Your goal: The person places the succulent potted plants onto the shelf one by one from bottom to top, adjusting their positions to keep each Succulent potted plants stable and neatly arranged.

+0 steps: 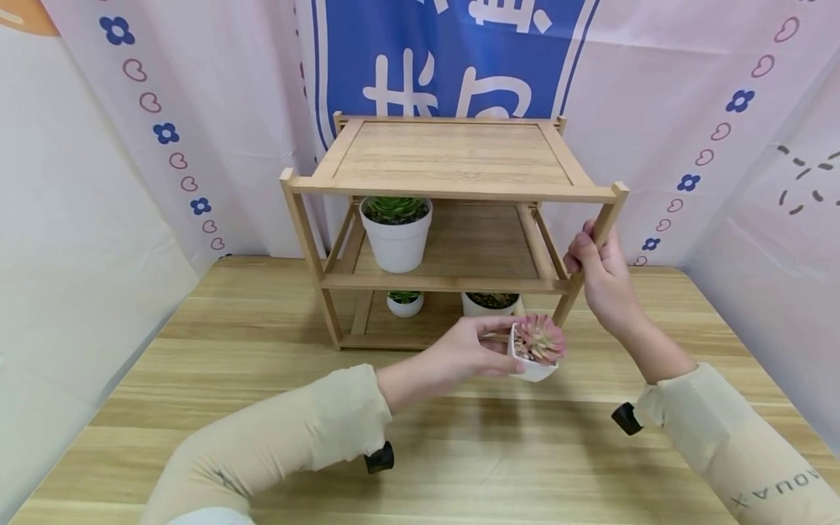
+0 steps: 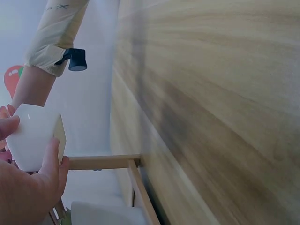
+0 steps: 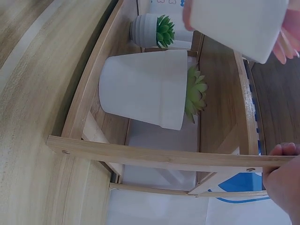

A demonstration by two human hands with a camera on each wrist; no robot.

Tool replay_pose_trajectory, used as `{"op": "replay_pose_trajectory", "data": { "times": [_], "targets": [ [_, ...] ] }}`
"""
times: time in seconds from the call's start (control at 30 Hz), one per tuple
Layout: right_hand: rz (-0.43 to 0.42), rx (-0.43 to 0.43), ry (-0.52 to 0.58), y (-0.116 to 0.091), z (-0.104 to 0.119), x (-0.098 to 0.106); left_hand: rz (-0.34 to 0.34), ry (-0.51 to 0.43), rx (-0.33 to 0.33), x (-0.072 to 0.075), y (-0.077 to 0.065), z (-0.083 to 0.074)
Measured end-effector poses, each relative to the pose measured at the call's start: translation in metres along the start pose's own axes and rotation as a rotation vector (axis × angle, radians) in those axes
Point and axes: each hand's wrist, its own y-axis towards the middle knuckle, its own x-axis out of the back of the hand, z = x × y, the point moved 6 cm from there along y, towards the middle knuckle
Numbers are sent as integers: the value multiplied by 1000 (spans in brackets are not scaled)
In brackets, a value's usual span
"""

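My left hand (image 1: 469, 350) grips a small white square pot (image 1: 534, 370) with a pink succulent (image 1: 542, 338), held off the table in front of the shelf's lower right. In the left wrist view, the thumb and fingers close around the white pot (image 2: 37, 136). My right hand (image 1: 604, 273) holds the front right post of the wooden shelf (image 1: 459, 191), between the top and middle boards. The right wrist view shows these fingers (image 3: 283, 150) wrapped at the post, with the white pot (image 3: 239, 26) overhead.
On the middle board stands a larger white pot (image 1: 397, 237) with a green plant, at the left. The bottom level bears a small potted succulent (image 1: 405, 305) and a bigger white pot (image 3: 140, 86) at its right. Behind the shelf hangs a printed curtain (image 1: 446, 58).
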Motion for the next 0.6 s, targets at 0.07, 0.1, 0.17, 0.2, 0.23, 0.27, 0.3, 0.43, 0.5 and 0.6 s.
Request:
{"op": "replay_pose_trajectory", "data": {
  "times": [0.07, 0.1, 0.17, 0.2, 0.23, 0.27, 0.3, 0.43, 0.5, 0.6],
  "targets": [
    [-2, 4, 6, 0, 0, 0, 3, 1, -6, 1, -1, -3],
    [-3, 7, 7, 0, 0, 0, 7, -1, -7, 2, -1, -5],
    [2, 17, 6, 0, 0, -1, 7, 0, -12, 3, -3, -8],
    [6, 20, 6, 0, 1, -1, 6, -4, -16, 4, -3, -11],
    [6, 22, 3, 0, 1, -1, 4, -7, -18, 5, -4, -13],
    [4, 21, 6, 0, 1, -1, 4, -14, -22, 6, -5, -16],
    [3, 21, 8, 0, 1, -1, 4, -17, -29, 6, -5, -19],
    [-12, 16, 22, 0, 1, 0, -3, -15, -65, 11, -6, -30],
    [-16, 17, 22, 0, 1, 0, -5, -4, -85, 14, -6, -35],
    [-16, 14, 24, 0, 1, 0, -15, 13, -101, 18, -6, -41]
  ]
}}
